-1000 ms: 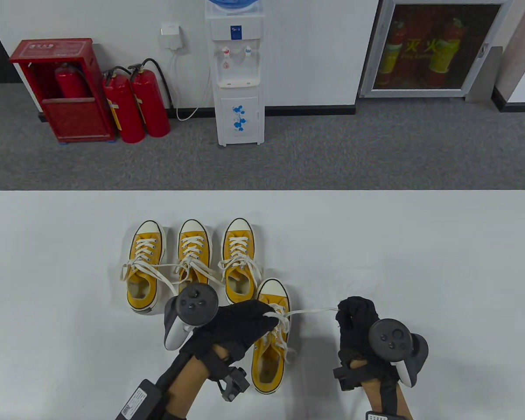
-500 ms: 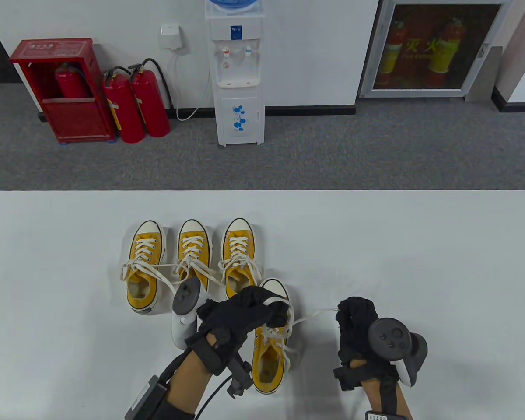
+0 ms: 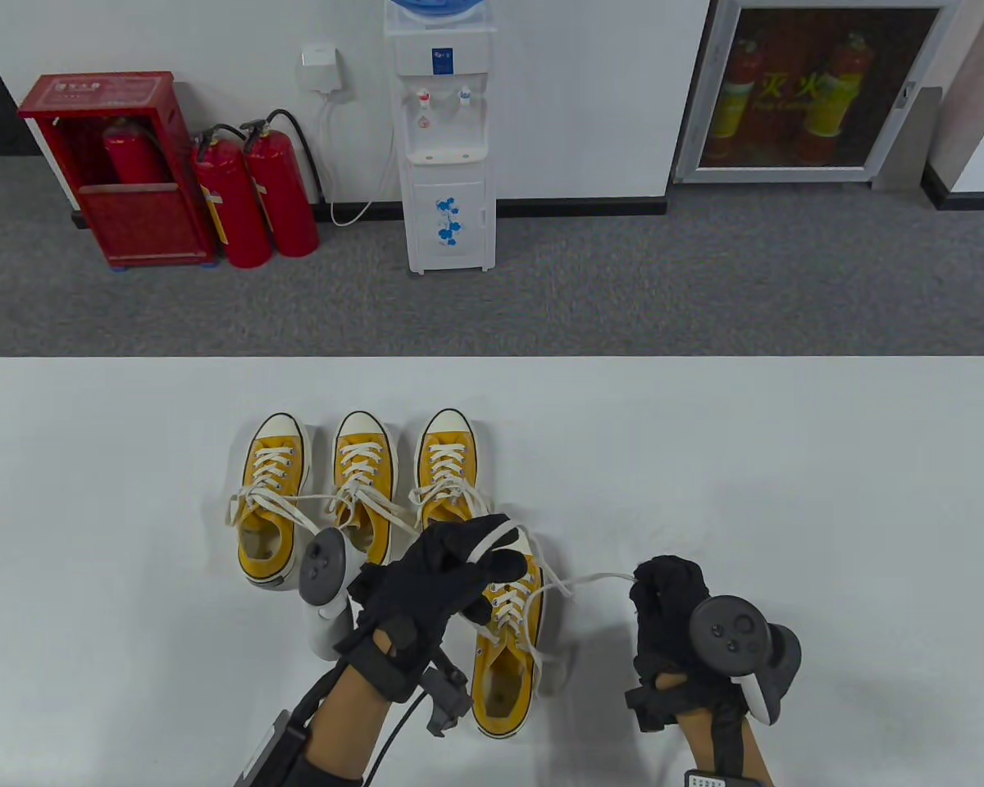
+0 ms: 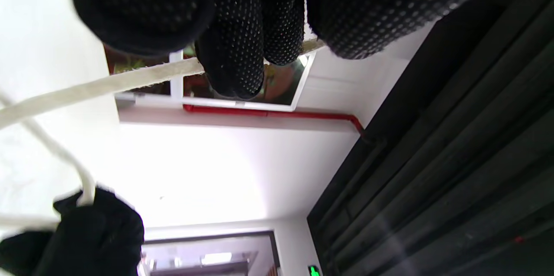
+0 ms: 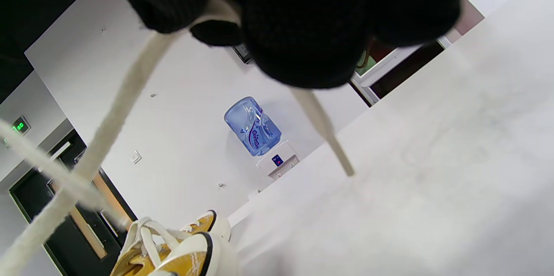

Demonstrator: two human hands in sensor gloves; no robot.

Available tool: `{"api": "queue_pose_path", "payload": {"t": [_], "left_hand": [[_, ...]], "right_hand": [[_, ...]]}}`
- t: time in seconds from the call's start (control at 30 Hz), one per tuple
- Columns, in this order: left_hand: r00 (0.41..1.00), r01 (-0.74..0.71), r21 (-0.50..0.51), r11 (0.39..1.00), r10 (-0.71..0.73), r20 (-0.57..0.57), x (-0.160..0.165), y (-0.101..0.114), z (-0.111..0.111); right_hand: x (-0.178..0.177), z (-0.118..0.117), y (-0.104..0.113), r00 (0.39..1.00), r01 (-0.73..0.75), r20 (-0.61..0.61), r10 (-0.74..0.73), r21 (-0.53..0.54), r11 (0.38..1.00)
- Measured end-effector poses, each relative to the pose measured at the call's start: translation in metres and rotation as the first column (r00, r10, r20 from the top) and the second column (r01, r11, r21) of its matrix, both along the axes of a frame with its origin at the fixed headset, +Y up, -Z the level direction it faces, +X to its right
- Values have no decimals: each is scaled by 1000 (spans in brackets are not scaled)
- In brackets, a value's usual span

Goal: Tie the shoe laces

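Lifted higher now, the left hand [image 3: 443, 574] pinches one lace [image 3: 492, 537] above the near shoe [image 3: 504, 648]; the right hand [image 3: 672, 611] grips the other lace end [image 3: 599, 580] beside it.

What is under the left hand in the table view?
The left hand covers the toe of the nearest yellow shoe, with a white lace running over its fingers. The toe cap and front eyelets are hidden; the shoe's heel and opening show.
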State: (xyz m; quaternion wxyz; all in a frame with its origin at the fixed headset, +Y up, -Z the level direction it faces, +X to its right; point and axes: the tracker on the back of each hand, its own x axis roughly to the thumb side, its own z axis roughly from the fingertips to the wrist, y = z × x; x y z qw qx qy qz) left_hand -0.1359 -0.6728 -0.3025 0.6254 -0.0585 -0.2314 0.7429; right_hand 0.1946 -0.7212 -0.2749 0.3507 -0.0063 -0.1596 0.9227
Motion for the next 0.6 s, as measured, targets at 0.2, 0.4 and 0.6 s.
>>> {"api": "queue_pose_path", "payload": {"t": [0.2, 0.4, 0.6], "left_hand": [[995, -36, -1, 999, 35, -96, -17, -5, -2], [990, -33, -19, 999, 30, -140, -27, -10, -8], [982, -42, -25, 999, 37, -184, -33, -15, -11]], "right_hand": [[3, 1, 1, 1000, 8, 25, -8, 2, 1000], [5, 3, 5, 999, 10, 46, -11, 30, 999], [10, 3, 3, 996, 15, 92, -17, 18, 1000]]}}
